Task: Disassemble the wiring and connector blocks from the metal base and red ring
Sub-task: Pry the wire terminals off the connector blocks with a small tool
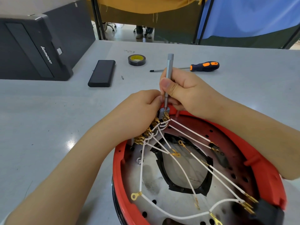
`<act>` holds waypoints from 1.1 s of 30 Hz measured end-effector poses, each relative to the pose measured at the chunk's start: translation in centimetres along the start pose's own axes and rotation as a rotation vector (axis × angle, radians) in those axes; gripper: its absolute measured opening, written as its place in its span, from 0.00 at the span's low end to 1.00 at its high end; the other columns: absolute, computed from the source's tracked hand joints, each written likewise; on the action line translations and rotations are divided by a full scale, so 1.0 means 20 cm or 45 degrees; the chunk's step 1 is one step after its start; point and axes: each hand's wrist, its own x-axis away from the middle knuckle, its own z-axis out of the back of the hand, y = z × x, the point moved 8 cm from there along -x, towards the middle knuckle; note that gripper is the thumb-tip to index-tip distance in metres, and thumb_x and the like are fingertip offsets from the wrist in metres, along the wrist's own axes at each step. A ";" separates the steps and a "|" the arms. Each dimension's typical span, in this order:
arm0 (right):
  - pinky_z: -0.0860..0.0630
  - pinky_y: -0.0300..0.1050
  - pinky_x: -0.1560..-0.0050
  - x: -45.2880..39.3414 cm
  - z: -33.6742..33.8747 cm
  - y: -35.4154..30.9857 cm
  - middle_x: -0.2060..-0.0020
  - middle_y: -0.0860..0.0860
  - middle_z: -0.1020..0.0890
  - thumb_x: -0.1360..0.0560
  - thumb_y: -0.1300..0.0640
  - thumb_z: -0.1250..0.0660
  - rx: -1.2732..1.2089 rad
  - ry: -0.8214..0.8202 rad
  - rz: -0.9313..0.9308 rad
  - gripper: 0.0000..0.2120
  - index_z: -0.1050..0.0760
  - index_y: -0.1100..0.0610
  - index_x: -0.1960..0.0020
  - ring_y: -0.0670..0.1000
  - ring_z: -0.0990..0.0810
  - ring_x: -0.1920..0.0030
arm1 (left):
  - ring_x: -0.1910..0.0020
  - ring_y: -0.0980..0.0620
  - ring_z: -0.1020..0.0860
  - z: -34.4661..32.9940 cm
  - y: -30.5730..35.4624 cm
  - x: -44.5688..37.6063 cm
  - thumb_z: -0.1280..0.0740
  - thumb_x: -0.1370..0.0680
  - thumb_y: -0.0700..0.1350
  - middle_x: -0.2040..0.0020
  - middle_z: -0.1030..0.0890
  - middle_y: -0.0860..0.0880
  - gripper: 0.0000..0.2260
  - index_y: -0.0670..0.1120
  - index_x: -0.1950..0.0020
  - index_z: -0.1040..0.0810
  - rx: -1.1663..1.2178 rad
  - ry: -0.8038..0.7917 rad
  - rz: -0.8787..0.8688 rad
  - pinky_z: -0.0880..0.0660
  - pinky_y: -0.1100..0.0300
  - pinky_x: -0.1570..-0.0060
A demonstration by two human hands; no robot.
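A red ring surrounds a round metal base at the lower right of the table. White wires with brass terminals fan out from a row of connector blocks at the ring's far left edge. My right hand grips a slim silver screwdriver upright, its tip down on the farthest block. My left hand pinches the blocks beside the tip and hides most of them. A black connector with more terminals sits at the ring's near right.
On the grey table lie an orange-and-black screwdriver, a roll of tape, a flat black case and a small bit. A black computer case stands at the back left.
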 end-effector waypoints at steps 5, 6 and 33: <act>0.32 0.27 0.72 0.02 0.01 0.00 0.76 0.38 0.27 0.18 0.58 0.46 -0.009 0.036 0.036 0.10 0.32 0.54 0.58 0.37 0.27 0.75 | 0.76 0.65 0.30 -0.01 0.00 0.00 0.46 0.18 0.50 0.76 0.28 0.56 0.14 0.50 0.50 0.21 0.004 -0.010 0.013 0.34 0.72 0.74; 0.33 0.28 0.73 0.03 0.02 0.00 0.76 0.39 0.28 0.18 0.56 0.45 -0.011 0.058 0.046 0.10 0.32 0.53 0.57 0.39 0.28 0.75 | 0.76 0.65 0.30 0.00 0.00 0.00 0.46 0.18 0.50 0.76 0.27 0.56 0.14 0.51 0.50 0.21 0.004 -0.011 0.014 0.34 0.73 0.73; 0.37 0.36 0.70 0.00 0.06 0.05 0.79 0.40 0.30 0.18 0.53 0.44 0.196 0.151 -0.107 0.13 0.31 0.50 0.60 0.40 0.34 0.77 | 0.74 0.68 0.29 -0.01 0.02 0.00 0.46 0.18 0.51 0.76 0.28 0.66 0.13 0.55 0.56 0.25 -0.012 -0.036 -0.026 0.35 0.75 0.72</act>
